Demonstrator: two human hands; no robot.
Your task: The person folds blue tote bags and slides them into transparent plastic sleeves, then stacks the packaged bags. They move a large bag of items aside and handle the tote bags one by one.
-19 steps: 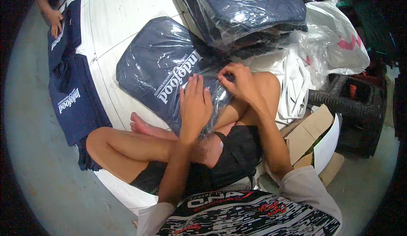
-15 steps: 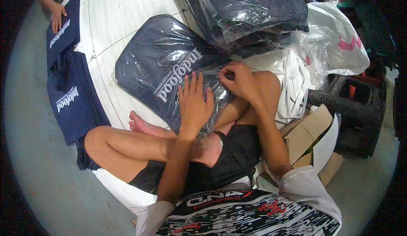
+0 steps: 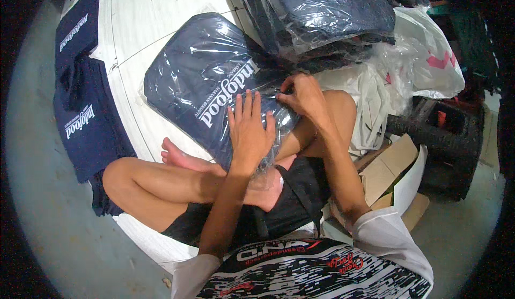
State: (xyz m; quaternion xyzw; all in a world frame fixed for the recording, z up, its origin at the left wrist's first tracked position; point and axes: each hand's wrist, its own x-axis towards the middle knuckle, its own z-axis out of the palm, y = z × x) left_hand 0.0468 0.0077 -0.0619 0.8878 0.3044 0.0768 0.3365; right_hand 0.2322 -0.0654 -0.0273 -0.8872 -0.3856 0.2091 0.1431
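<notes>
In front of my crossed legs lies a navy fabric piece with white lettering, inside a clear plastic bag (image 3: 188,65). My left hand (image 3: 251,132) rests flat on its near part, fingers outstretched and slightly spread across the lettering's lower end. Beside it, my right hand (image 3: 304,99) is closed in a pinch at the right edge of the plastic bag. A fold of the clear plastic seems to be between its thumb and fingers, though the fingertips partly hide it. Loose plastic trails down from the package toward my ankle.
Navy fabric pieces (image 3: 88,95) with white lettering lie stacked at the left. A pile of plastic-wrapped dark packages (image 3: 338,9) stands at the top. To the right are white plastic bags (image 3: 429,52), cardboard pieces (image 3: 389,165) and a black crate-like object (image 3: 450,154).
The other person's hand at the upper left has gone from view. My right hand has shifted slightly, with its fingers lower on the plastic edge. My left hand stays flat on the package.
</notes>
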